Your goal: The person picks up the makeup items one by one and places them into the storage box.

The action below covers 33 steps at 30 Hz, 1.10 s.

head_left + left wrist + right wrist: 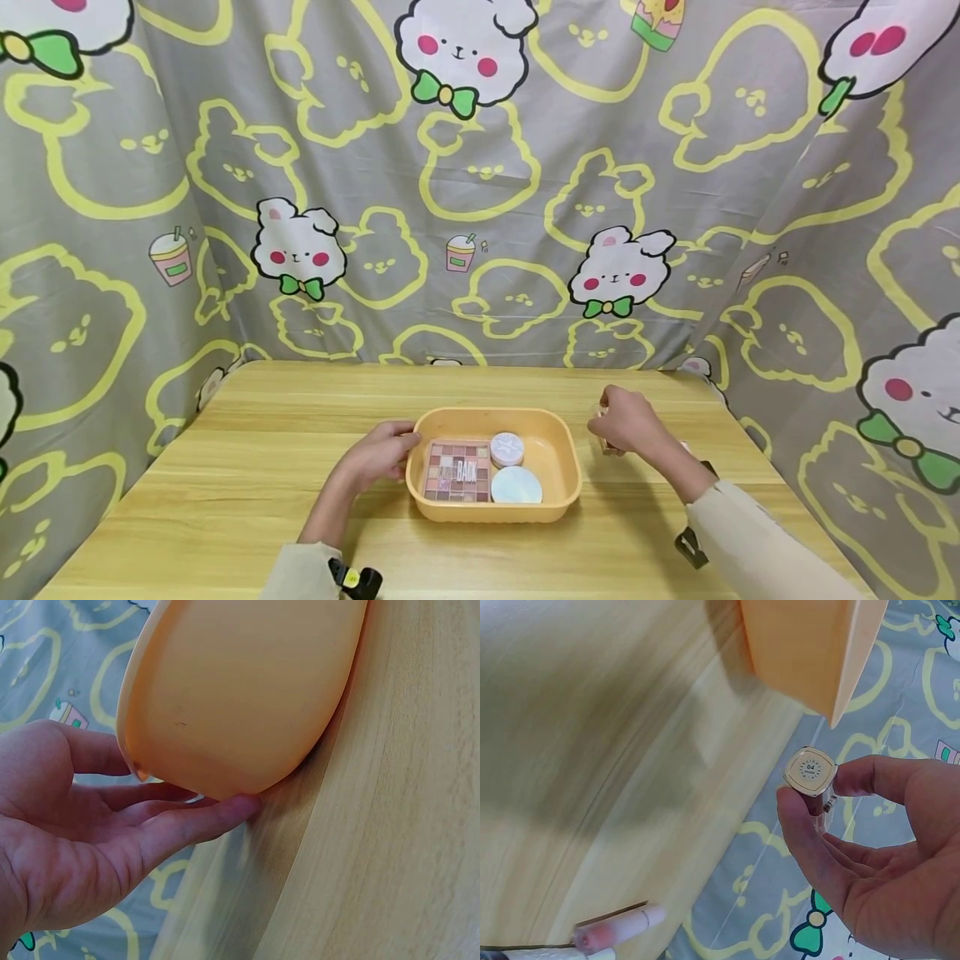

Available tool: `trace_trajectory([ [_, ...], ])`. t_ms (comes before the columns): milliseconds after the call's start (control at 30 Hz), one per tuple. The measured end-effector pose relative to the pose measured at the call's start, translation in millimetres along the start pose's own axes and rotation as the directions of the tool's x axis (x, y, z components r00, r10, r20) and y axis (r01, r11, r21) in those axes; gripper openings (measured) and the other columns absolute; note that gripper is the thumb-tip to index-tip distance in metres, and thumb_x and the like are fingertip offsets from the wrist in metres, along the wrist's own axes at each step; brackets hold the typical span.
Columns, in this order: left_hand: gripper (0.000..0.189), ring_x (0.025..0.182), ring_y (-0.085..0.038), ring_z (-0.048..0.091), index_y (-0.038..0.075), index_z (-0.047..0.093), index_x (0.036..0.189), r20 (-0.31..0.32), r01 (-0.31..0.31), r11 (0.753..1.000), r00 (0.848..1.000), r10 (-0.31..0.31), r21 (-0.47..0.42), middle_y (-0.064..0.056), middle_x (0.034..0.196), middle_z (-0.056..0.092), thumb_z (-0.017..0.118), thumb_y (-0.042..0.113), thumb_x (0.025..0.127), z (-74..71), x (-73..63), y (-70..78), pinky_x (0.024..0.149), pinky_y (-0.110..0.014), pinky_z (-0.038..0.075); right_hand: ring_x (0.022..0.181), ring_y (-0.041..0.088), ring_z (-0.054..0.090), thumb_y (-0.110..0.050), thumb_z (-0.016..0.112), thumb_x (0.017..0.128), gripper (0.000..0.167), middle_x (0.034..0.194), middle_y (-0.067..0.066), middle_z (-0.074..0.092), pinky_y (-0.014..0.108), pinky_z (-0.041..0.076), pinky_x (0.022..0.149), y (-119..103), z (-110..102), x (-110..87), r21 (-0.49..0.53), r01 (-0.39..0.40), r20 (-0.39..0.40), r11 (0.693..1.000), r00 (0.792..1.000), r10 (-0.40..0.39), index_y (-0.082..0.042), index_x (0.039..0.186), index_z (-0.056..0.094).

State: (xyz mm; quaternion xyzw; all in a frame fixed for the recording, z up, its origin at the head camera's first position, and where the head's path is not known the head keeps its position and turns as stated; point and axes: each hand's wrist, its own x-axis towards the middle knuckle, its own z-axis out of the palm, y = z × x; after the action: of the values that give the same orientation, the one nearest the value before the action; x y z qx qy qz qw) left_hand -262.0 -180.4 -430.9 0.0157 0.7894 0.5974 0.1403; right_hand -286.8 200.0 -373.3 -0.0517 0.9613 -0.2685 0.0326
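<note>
A yellow plastic basket [495, 510] stands mid-table. Inside it lie an eyeshadow palette [457, 472] on the left, a small round case with a star pattern [507, 448] and a pale round compact [517, 485]. My left hand [381, 454] grips the basket's left end, thumb at the rim and fingers reaching beneath the wall [240, 697]. To the right of the basket, my right hand [632, 422] pinches a small square-based cosmetic tube [811, 771] between thumb and fingers. Its base, marked 04, faces the right wrist camera; the fingers partly cover its body.
A pinkish lip gloss tube [621, 928] lies on the wooden table [225, 492], with another tube [551, 954] beside it at the frame edge. Patterned curtains [480, 208] hang behind the table and along both sides.
</note>
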Motion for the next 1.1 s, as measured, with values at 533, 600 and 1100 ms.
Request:
trace_trajectory([
  [533, 0.049, 0.117, -0.034, 0.064, -0.010, 0.040, 0.148, 0.034, -0.004, 1.000, 0.999, 0.005, -0.028, -0.027, 0.133, 0.061, 0.042, 0.015, 0.107, -1.3, 1.0, -1.9, 0.081, -0.042, 0.061, 0.061, 0.017, 0.062, -0.015, 0.065, 0.084, 0.045, 0.098, 0.021, 0.068, 0.030, 0.053, 0.056, -17, 6, 6.6, -0.036, 0.047, -0.064, 0.998, 0.997, -0.050, 0.011, 0.120, 0.057],
  [600, 0.049, 0.117, -0.034, 0.064, -0.010, 0.040, 0.148, 0.040, -0.007, 0.999, 0.999, 0.009, -0.032, -0.027, 0.133, 0.060, 0.042, 0.015, 0.107, -1.7, 1.1, -2.0, 0.080, -0.041, 0.061, 0.060, 0.016, 0.062, -0.014, 0.065, 0.083, 0.045, 0.097, 0.020, 0.069, 0.030, 0.053, 0.056, -19, 7, 6.9, -0.043, 0.056, -0.072, 0.998, 0.996, -0.059, 0.011, 0.120, 0.058],
  [1100, 0.049, 0.117, -0.033, 0.064, -0.010, 0.041, 0.148, 0.043, -0.011, 1.000, 0.999, 0.012, -0.023, -0.027, 0.134, 0.060, 0.043, 0.016, 0.107, -2.0, 0.8, -1.7, 0.082, -0.042, 0.061, 0.056, 0.015, 0.065, -0.007, 0.069, 0.084, 0.043, 0.082, 0.013, 0.066, 0.028, 0.055, 0.052, -43, 17, 4.3, 0.042, 0.060, -0.024, 0.997, 0.998, -0.059, 0.008, 0.122, 0.056],
])
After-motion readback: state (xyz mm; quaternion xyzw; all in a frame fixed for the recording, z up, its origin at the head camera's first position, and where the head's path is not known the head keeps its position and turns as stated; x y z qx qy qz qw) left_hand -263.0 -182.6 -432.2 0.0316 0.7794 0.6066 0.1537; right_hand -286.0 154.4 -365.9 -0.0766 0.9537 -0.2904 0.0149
